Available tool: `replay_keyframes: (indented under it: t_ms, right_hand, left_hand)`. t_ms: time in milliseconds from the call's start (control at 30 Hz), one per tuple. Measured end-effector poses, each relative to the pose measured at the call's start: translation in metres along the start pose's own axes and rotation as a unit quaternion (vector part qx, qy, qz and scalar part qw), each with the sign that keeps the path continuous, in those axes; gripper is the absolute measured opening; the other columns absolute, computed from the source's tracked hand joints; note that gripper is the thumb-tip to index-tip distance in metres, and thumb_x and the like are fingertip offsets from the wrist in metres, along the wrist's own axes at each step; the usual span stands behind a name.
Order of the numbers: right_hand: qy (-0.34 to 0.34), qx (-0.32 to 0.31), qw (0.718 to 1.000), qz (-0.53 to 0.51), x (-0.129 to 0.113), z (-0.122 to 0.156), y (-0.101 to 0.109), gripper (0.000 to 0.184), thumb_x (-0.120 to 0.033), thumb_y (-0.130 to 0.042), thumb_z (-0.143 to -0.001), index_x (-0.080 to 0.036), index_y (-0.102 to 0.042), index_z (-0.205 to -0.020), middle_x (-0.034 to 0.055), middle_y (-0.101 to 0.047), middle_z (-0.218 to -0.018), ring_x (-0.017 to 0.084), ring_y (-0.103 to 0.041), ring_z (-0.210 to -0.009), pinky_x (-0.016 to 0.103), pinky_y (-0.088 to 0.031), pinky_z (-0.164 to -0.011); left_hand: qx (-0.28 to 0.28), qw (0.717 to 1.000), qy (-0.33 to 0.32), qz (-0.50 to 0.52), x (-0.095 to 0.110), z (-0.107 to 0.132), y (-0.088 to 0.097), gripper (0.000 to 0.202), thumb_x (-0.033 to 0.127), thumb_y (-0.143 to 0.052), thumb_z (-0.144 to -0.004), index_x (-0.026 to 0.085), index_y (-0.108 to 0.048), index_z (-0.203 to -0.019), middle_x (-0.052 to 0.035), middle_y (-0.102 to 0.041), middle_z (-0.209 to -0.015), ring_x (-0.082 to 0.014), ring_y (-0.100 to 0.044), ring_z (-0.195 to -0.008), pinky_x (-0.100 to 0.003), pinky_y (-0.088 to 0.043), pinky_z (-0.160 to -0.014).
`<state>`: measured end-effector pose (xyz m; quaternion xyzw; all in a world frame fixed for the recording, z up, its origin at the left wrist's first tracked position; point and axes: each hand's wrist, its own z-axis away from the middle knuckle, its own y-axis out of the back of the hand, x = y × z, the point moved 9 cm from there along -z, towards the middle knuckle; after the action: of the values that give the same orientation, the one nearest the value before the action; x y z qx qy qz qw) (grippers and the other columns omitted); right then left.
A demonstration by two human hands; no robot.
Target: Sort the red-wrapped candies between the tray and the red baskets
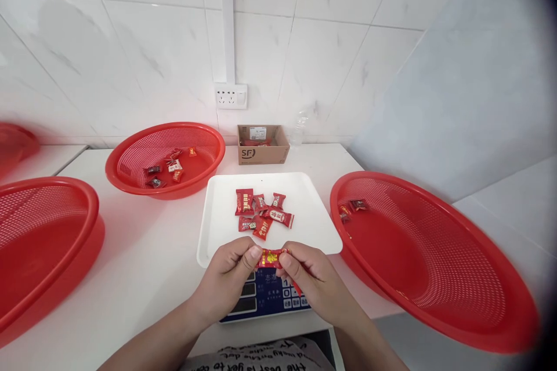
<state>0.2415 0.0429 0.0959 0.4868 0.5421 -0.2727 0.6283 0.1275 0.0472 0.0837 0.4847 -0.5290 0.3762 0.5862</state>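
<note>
Between my two hands is a red wrapped candy (270, 258) with gold print, held level over the front of the scale. My left hand (230, 269) pinches its left end with thumb and fingers. Its right end is pinched by my right hand (308, 275), and a bit of red shows below those fingers. Several red candy packets (265, 213) lie in a loose group on the white weighing tray (311, 203) just beyond my hands. Part of the blue scale panel (274, 295) with its keys and displays is covered by my hands.
Red basket (165, 188) with a few candies stands at back left. Another red basket (47, 185) is at near left, and a large one (391, 185) holding a few candies is at right. A cardboard box (263, 155) with red packets sits by the wall, beside a clear plastic bottle (299, 127).
</note>
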Motion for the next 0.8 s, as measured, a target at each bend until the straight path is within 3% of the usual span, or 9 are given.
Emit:
replay_keyframes:
  t_ms: [233,500,800]
  right_hand:
    - [-0.032,-0.032,0.999,-0.022,0.007,0.002,-0.005,0.036,-0.045,-0.037,-0.093,-0.019,-0.051,-0.073,-0.002,-0.049,-0.064,0.011,-0.046,-0.059,0.023,-0.038,-0.056]
    - [-0.034,0.057,0.997,-0.029,0.005,-0.005,0.013,0.035,-0.047,-0.041,-0.09,-0.021,-0.044,-0.067,-0.004,-0.043,-0.059,0.011,-0.039,-0.055,0.023,-0.035,-0.054]
    - [-0.029,0.081,0.996,-0.025,0.003,-0.01,0.016,0.036,-0.049,-0.044,-0.088,-0.02,-0.047,-0.067,-0.0039,-0.043,-0.059,0.011,-0.039,-0.054,0.023,-0.035,-0.053]
  left_hand:
    - [0.001,1.0,0.026,0.015,-0.009,0.003,0.004,0.045,0.054,-0.04,-0.087,0.019,-0.042,-0.058,0.0033,-0.04,-0.057,-0.0114,-0.036,-0.056,-0.023,-0.033,-0.053]
    - [-0.074,0.996,0.043,0.038,-0.009,0.012,-0.012,0.036,0.047,-0.052,-0.083,0.015,-0.063,-0.071,-0.0007,-0.057,-0.066,-0.013,-0.047,-0.066,-0.024,-0.037,-0.063]
    - [-0.094,0.993,0.058,0.042,-0.011,0.013,-0.017,0.03,0.041,-0.054,-0.084,0.016,-0.07,-0.077,-0.0019,-0.064,-0.071,-0.0134,-0.052,-0.069,-0.025,-0.04,-0.065]
